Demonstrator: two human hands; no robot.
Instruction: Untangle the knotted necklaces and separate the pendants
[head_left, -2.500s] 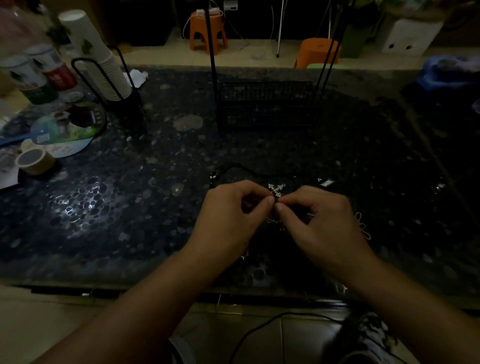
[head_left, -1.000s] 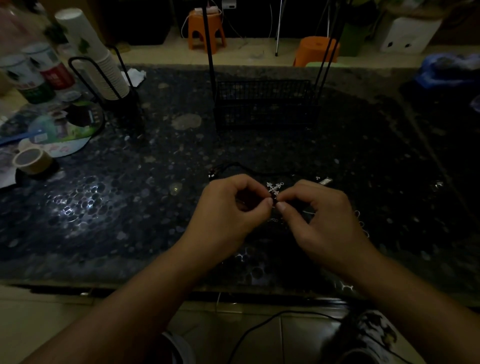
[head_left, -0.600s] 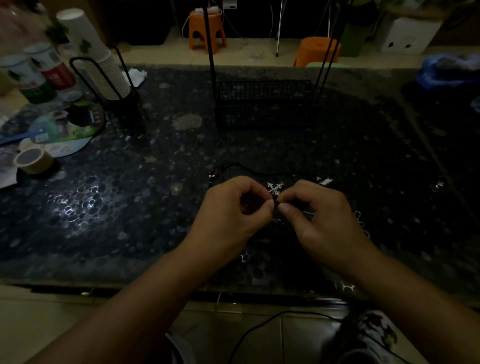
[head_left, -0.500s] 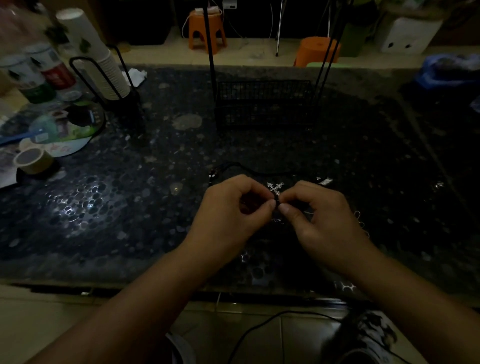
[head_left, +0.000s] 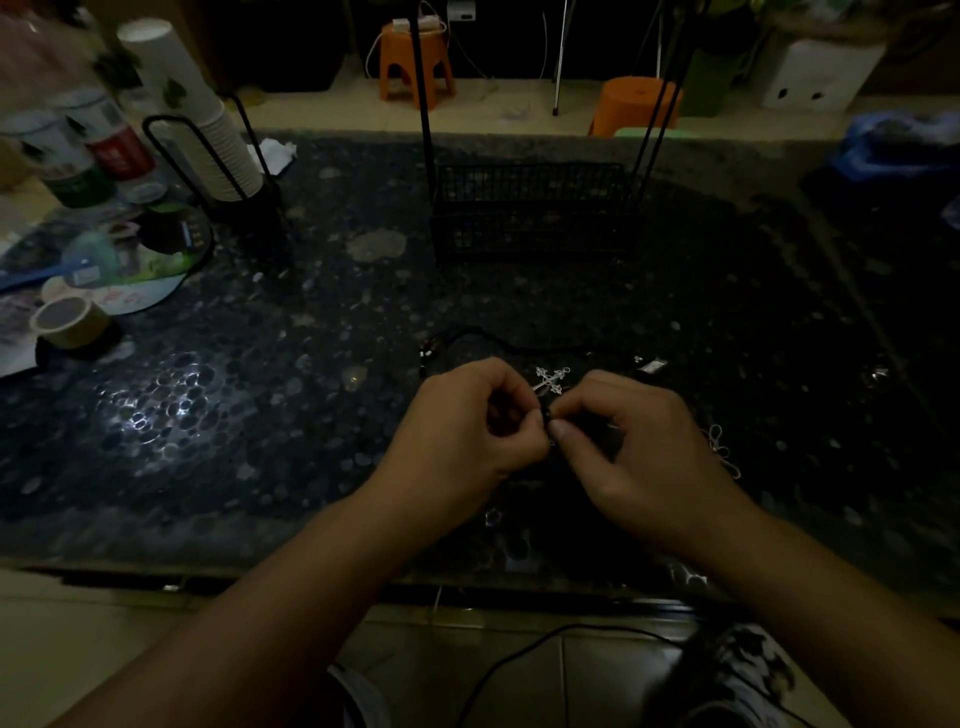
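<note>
The scene is dim. My left hand (head_left: 462, 431) and my right hand (head_left: 634, 447) meet fingertip to fingertip over the dark speckled table (head_left: 260, 395), both pinching a small dark knot of necklace cord. A silver cross pendant (head_left: 550, 381) sticks up just beyond the fingertips. A black cord (head_left: 498, 340) loops away from the hands toward the far left. A thin silver chain (head_left: 721, 449) lies on the table to the right of my right hand. A small silver piece (head_left: 650, 367) lies beyond that hand.
A black wire basket (head_left: 530, 208) stands at the back centre between thin black poles. At the left are a stack of paper cups (head_left: 197, 119) in a black holder, tins (head_left: 78, 150), a round fan and a tape roll (head_left: 70, 322). Orange stools stand beyond the table.
Both hands stay pinched together at the same spot, with only small finger shifts at the knot. The cross pendant stays just above the fingertips.
</note>
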